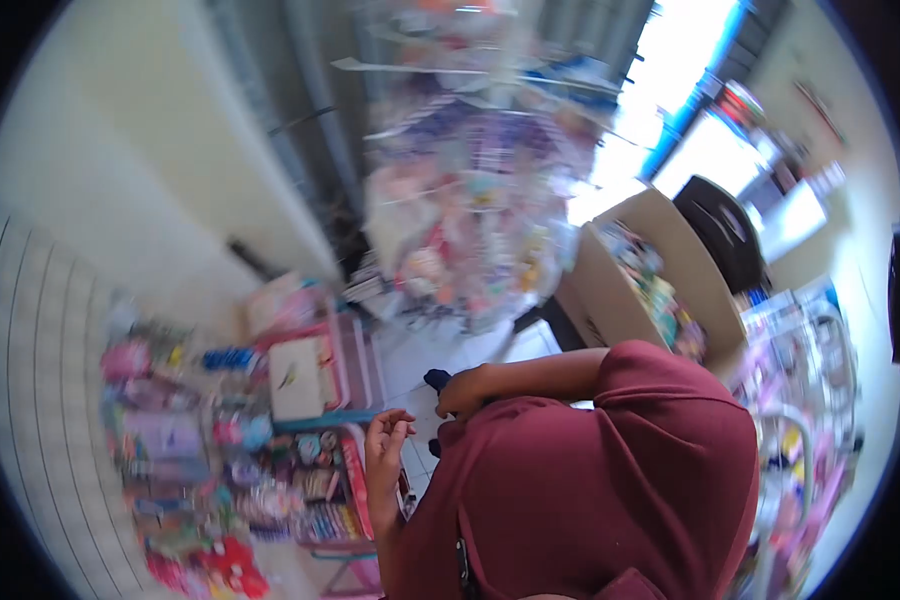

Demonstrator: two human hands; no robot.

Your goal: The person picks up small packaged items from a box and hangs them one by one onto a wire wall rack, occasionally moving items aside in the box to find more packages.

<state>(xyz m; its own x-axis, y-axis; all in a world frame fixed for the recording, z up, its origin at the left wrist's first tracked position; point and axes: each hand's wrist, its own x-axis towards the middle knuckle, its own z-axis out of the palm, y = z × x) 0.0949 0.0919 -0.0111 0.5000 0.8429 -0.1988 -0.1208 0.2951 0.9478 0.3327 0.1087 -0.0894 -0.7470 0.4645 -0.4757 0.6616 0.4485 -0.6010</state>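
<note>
My left hand (pixel 386 438) is raised beside a pink-rimmed tray of small goods, its fingers loosely bent and apart with nothing seen in them. My right hand (pixel 460 393) hangs in front of my maroon shirt (pixel 590 470), over the white tiled floor (pixel 400 350). Its fingers point down and are partly hidden, so I cannot make out whether they hold anything. Close by the right hand, a dark shape that looks like a foot (pixel 436 379) shows on the floor. A pale flat box (pixel 297 380) lies to the left of my left hand.
Blurred packets hang on a rack (pixel 470 190) ahead. To the right stands an open cardboard box (pixel 695 270) with colourful packets inside, beside a dark brown chair back (pixel 722 230). Wire racks of goods (pixel 805 420) line the right side. Many small items (pixel 170 440) cover the left.
</note>
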